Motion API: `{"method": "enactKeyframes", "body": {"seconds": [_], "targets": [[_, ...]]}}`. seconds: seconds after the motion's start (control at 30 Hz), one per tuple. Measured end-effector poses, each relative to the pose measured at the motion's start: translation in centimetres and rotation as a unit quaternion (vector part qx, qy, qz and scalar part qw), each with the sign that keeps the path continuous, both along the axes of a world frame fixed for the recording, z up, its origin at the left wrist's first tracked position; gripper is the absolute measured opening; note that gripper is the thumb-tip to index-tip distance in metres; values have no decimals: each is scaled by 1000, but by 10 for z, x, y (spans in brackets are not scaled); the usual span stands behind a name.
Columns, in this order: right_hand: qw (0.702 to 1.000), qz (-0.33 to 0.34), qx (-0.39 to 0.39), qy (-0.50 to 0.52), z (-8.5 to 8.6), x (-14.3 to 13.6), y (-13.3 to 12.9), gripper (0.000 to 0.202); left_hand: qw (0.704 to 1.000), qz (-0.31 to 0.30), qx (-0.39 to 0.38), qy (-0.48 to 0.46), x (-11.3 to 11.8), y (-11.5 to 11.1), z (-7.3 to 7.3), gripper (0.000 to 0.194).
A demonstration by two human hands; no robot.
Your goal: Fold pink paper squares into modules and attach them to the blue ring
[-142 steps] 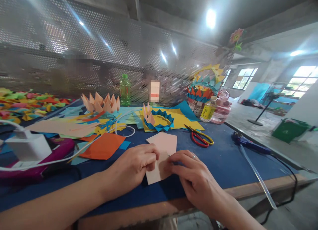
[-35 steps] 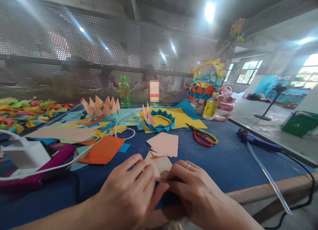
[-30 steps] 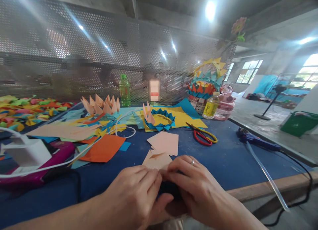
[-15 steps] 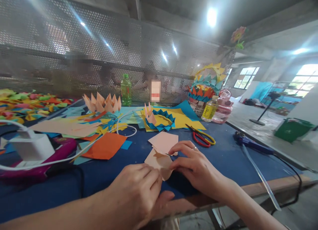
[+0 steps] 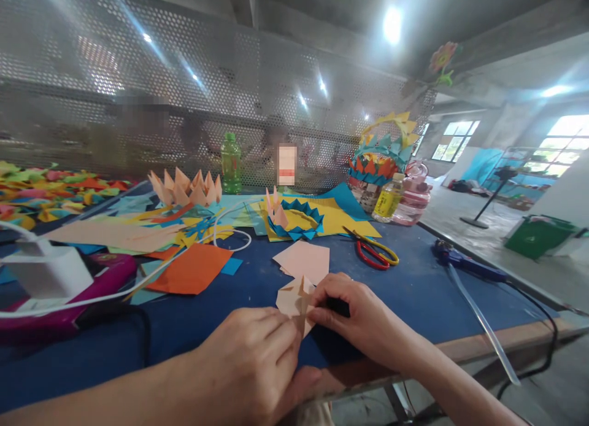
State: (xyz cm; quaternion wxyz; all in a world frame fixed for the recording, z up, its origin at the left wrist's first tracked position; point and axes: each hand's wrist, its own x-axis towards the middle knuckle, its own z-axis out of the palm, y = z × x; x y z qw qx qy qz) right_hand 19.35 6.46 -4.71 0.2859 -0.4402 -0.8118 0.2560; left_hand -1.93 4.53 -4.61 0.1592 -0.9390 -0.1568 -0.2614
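A pale peach sheet of paper (image 5: 289, 300), partly folded with creased flaps standing up, lies at the table's near edge between my hands. My left hand (image 5: 251, 352) is closed on its lower left side, fingertips pressing the paper down. My right hand (image 5: 347, 306) pinches a flap on the right side between thumb and fingers. Just beyond lie flat pale pink paper pieces (image 5: 304, 261). Farther back, a blue zigzag paper ring (image 5: 301, 226) bears a few pink folded points (image 5: 277, 212) and rests on yellow paper (image 5: 343, 214).
Scissors (image 5: 376, 248) with red and yellow handles lie to the right, a glue gun (image 5: 469, 263) with a clear glue stick farther over. At left are orange paper (image 5: 193, 269), a white charger (image 5: 50, 275) on a purple power strip, and a peach folded-paper crown (image 5: 184, 189). Bottles (image 5: 389, 199) stand behind.
The right-hand flap of the peach paper has been lifted and folded in toward the middle. My right hand has moved slightly left with it, its fingers now more curled; my left hand stays pressed on the paper.
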Motion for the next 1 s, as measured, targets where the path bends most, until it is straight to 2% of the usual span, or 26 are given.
{"method": "enactKeyframes", "body": {"seconds": [0.27,0.57,1.0], "targets": [[999,-38,12,11,-3,-11,-1,11,1000,-7,-1,-13,0,1,-4,23],[998,-43,20,36,-5,-11,1,20,999,-16,-15,-35,0,3,-2,20],[998,-37,7,45,-5,-9,0,22,992,46,-114,8,1,-1,7,15]]}}
